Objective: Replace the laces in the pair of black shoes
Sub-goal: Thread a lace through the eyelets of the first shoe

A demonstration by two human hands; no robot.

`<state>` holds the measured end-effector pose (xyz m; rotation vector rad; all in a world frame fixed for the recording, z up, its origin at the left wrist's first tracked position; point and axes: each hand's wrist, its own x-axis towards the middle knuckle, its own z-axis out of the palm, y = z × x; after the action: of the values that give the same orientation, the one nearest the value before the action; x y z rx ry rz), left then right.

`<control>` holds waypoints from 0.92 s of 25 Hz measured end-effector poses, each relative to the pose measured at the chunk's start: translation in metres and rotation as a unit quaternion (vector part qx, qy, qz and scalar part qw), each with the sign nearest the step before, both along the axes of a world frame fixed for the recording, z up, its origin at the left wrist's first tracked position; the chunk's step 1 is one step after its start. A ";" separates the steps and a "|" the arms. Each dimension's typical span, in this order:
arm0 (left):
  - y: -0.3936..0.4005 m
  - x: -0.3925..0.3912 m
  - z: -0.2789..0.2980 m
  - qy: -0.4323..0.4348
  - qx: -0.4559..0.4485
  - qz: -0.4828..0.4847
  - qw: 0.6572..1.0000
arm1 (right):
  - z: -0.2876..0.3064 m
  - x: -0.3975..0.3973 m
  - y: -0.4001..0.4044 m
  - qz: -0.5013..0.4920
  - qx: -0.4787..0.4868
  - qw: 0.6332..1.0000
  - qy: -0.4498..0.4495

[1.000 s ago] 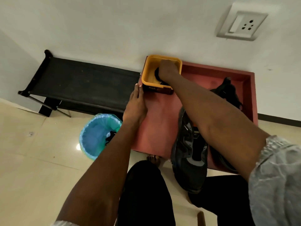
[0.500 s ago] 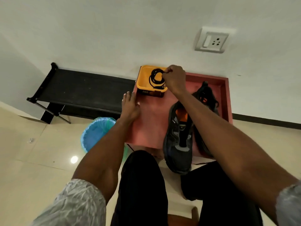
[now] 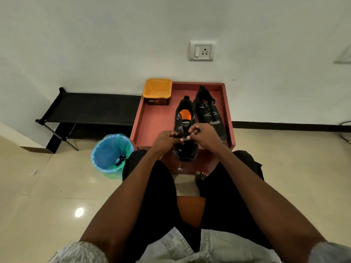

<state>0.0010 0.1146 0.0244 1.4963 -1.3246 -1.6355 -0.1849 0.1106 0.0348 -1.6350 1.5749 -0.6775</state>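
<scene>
A low red tabletop [image 3: 152,122] with a raised rim stands against a white wall [image 3: 114,44], on a glossy beige tiled floor [image 3: 38,196]. At its far left corner sits an orange tub [image 3: 157,88] with a brown band around its base. Two black shoes lie side by side toward the right edge: the left shoe [image 3: 183,118], its orange insole showing, runs down to the near edge, where its toe overhangs; the right shoe [image 3: 208,109] lies just beside it, along the right rim. Above the near end of the left shoe, both hands meet: the left hand [image 3: 165,140] and the right hand [image 3: 204,134] each pinch a black lace [image 3: 179,135] with curled fingers, so each grip is closed on it, and the lace is bunched between them. Left of the tabletop a black folding cot [image 3: 89,107] stands along the wall, and a waste bin [image 3: 111,154] lined with a blue-green bag sits on the floor off the near left corner. A switch and socket plate [image 3: 201,51] is fixed to the wall above. A dark skirting strip [image 3: 284,126] runs along the wall's foot on the right. The person sits with knees in black trousers either side of the near edge.
</scene>
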 end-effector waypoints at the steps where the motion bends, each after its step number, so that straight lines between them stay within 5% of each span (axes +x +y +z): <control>1: 0.012 -0.002 -0.003 -0.018 0.018 -0.011 1.000 | -0.003 -0.007 0.011 0.001 0.022 1.000 -0.006; 6: 0.053 0.000 -0.010 -0.124 0.125 -0.097 0.979 | -0.017 -0.022 0.058 -0.015 0.097 0.986 -0.132; 9: 0.058 0.003 -0.015 -0.143 0.078 -0.098 0.982 | -0.028 -0.021 0.071 -0.036 0.117 0.965 -0.234; 15: 0.059 -0.001 -0.019 0.031 0.036 -0.144 0.988 | -0.028 -0.012 0.073 -0.034 0.169 0.932 -0.318; 18: 0.057 -0.003 -0.019 0.069 0.065 -0.096 0.991 | -0.026 -0.016 0.066 -0.068 0.160 0.946 -0.274; 20: 0.049 0.005 -0.017 0.071 0.066 -0.024 0.995 | -0.025 -0.027 0.057 -0.204 0.089 0.954 -0.201; 23: 0.038 0.014 -0.017 0.072 0.042 0.067 0.994 | -0.025 -0.053 0.054 -0.434 -0.039 0.899 -0.049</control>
<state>0.0145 0.1524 0.0074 1.4516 -1.0668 -1.6953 -0.2381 0.1642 0.0099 -0.8513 2.2067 -1.2587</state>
